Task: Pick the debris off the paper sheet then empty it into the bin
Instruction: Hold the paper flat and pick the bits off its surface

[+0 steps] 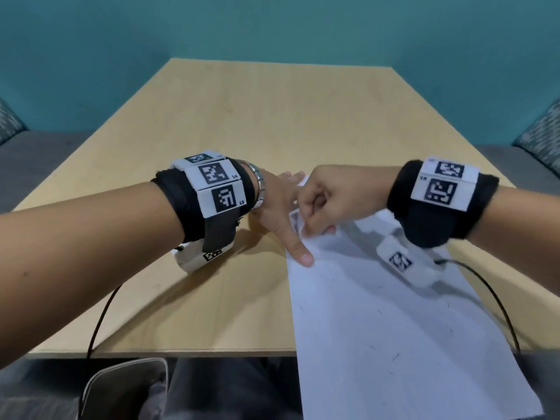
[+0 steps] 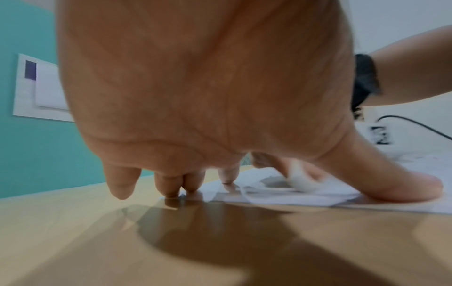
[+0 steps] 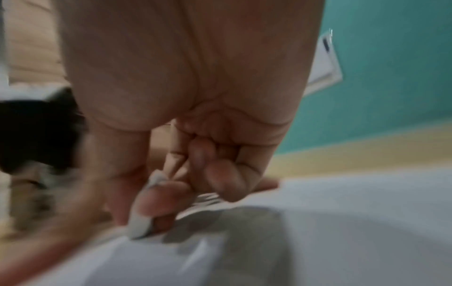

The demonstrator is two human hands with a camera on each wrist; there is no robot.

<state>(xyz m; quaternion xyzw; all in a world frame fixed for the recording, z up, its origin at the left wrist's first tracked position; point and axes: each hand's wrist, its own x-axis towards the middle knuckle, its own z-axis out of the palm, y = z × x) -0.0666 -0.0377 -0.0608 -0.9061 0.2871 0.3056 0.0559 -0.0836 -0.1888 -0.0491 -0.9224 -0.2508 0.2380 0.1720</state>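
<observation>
A wide wooden table [image 1: 212,122] fills most of the head view, backed by a teal wall [image 1: 272,22]. A white paper sheet [image 1: 394,328] lies on the right part of the table, its near end hanging over the table's front edge, and a few tiny dark specks [image 1: 395,356] are scattered across it. Below the front edge, at the lower left, the rim of a bin [image 1: 127,377] shows, well apart from the sheet's far end.

The left hand [image 1: 277,207] is spread flat at the far left corner of the sheet, fingers straight, with the fingertips [image 2: 171,190] pressing down at the paper's edge and the thumb [image 1: 298,248] lying on the sheet; it grips nothing. The right hand [image 1: 330,197] is curled just beside it, touching the left hand's fingers, and pinches a small white scrap [image 3: 139,228] between thumb and forefinger right at the sheet's surface. The right wrist view is blurred, so the scrap's exact shape cannot be made out. Both wrists wear black bands with black-and-white marker blocks [image 1: 216,184], and a black cable [image 1: 497,298] crosses the sheet's right side.
</observation>
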